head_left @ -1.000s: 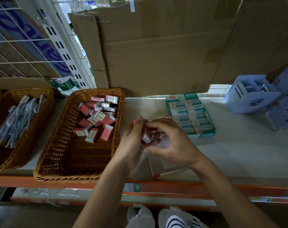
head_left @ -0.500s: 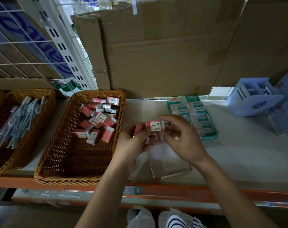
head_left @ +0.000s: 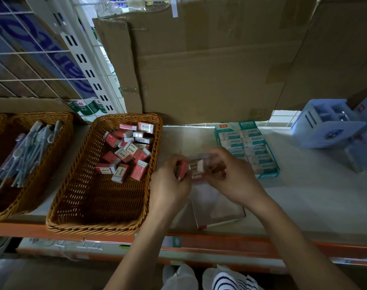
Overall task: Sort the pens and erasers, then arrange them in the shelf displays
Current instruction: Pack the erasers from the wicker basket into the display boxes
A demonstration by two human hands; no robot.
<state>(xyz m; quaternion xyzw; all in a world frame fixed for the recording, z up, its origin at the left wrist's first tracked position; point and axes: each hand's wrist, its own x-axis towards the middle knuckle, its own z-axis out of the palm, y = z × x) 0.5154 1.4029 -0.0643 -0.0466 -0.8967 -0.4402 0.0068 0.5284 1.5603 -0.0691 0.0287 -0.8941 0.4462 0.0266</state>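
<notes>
Erasers [head_left: 196, 168] in red-and-white sleeves are held as a small cluster between the two hands, just above the shelf [head_left: 314, 195] and just right of the middle basket [head_left: 94, 227]. The left hand [head_left: 170, 182] is curled round the red end of the cluster. The right hand [head_left: 233, 177] is closed on its pale end (the fingers are blurred, so the exact pinch cannot be made out).

Beneath the hands an open white carton [head_left: 218, 208] is laid flat on the shelf, its far part covered by both hands. More loose erasers [head_left: 127, 152] are heaped in the far half of the middle basket, whose near half is bare wicker. Grey pens [head_left: 27, 151] are bundled in the left basket [head_left: 44, 116], just beside it.

A teal tray [head_left: 249, 147] of boxed erasers is set behind the right hand, and its near left corner is hidden by that hand. A blue plastic holder [head_left: 325, 128] is seen at the far right. Cardboard boxes [head_left: 209, 70] are stood along the back of the shelf, and a wire grid panel [head_left: 31, 59] is fixed at the upper left.
</notes>
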